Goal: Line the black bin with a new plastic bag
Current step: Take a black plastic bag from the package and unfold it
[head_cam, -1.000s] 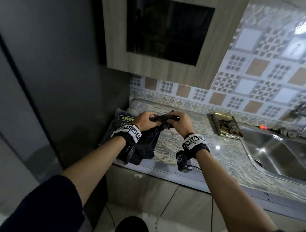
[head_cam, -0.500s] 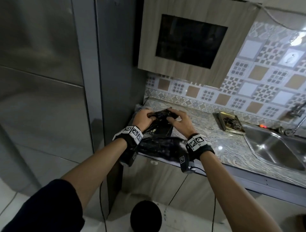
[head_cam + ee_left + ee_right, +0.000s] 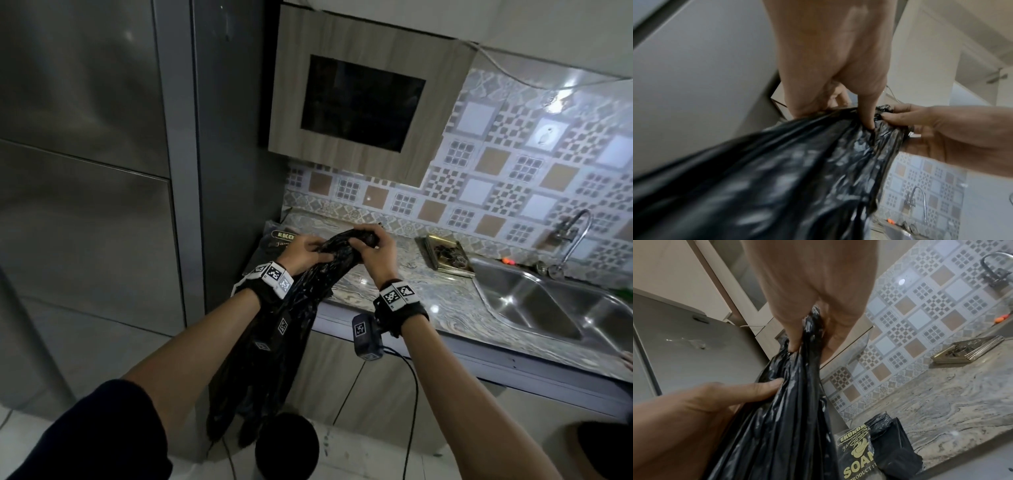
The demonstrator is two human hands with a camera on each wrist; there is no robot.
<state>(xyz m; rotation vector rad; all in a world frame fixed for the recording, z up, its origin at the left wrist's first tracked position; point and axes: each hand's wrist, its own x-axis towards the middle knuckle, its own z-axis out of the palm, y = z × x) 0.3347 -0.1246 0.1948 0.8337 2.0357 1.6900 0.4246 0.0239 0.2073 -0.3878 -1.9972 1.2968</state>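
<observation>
Bag (image 3: 301,284) pinched in both hands (image 3: 342,248)

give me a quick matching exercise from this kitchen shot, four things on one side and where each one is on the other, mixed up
Things:
1. black plastic bag
2. pack of bags
3. metal tray
4. faucet

Places:
A. lying on the counter by the fridge side
B. standing behind the sink
C. held by the left hand and the right hand, hanging below the counter edge
D. on the counter just left of the sink

Pairs: 1-C, 2-A, 3-D, 4-B
</observation>
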